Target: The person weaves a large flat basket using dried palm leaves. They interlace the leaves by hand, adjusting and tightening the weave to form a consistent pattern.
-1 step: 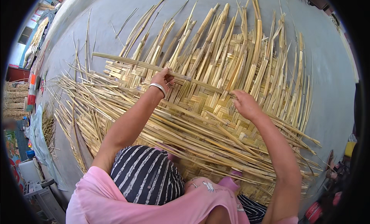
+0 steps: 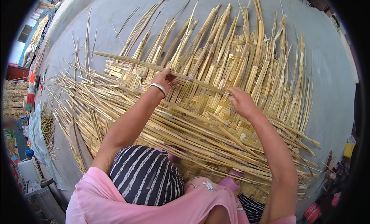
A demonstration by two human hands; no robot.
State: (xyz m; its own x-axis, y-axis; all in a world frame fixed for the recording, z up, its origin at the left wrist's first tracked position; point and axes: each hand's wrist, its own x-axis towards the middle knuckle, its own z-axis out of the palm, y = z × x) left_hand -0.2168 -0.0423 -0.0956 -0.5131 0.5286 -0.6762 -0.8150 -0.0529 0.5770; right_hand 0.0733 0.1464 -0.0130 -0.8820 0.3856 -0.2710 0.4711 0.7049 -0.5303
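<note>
A long flattened reed strip (image 2: 131, 60) runs slantwise above a partly woven reed mat (image 2: 210, 104). My left hand (image 2: 165, 80), with a pale bangle at its wrist, grips the strip near its middle. At the strip's right end, my right hand (image 2: 242, 101) pinches it between thumb and fingers. Loose reed strips (image 2: 165, 118) lie across the mat between my hands and my body. Upright strip ends (image 2: 216, 35) fan out from the weave on the far side.
Grey floor (image 2: 331, 81) surrounds the mat. At the left are bundled stalks (image 2: 15, 98), a pale plastic sheet (image 2: 40, 135) and a grey wheeled machine (image 2: 46, 199). A yellow container (image 2: 348, 150) and a red object (image 2: 312, 212) are at the right edge.
My right hand has shifted very slightly to the left along with the strip's end. Otherwise both hands keep their hold and the mat looks the same.
</note>
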